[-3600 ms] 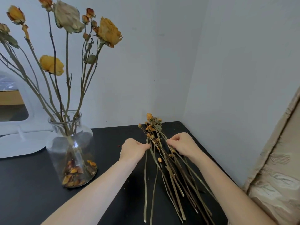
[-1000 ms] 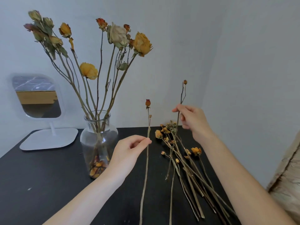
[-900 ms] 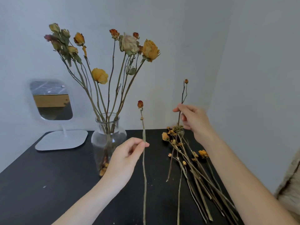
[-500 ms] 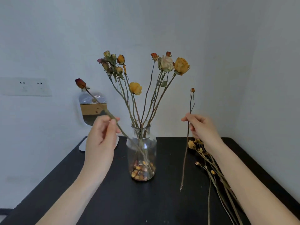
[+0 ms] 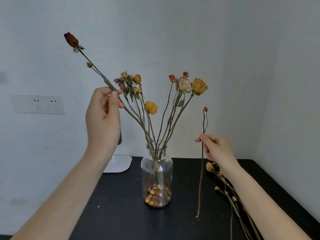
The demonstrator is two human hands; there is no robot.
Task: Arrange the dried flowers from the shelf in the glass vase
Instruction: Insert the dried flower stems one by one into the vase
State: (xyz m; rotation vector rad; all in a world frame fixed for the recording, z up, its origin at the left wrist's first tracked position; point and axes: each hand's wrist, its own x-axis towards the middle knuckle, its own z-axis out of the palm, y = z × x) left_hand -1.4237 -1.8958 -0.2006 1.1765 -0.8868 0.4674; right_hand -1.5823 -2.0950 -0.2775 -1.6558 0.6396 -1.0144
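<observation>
— Two stems are up, one per hand?
— Yes. The left hand (image 5: 103, 118) pinches the red-bud stem (image 5: 97, 70) between thumb and fingertips; below the fingers it slants down-right toward the neck of the glass vase (image 5: 156, 175).
— And the other?
— The right hand (image 5: 216, 149) pinches a thin bud stem (image 5: 201, 163), hanging below its fingers beside the vase. Loose dried flowers (image 5: 225, 186) lie under that wrist on the black table (image 5: 112, 213).

light: soft, even, dim-ish | shadows: faint | focus: sharp ctr | edges: wide-angle bend
</observation>
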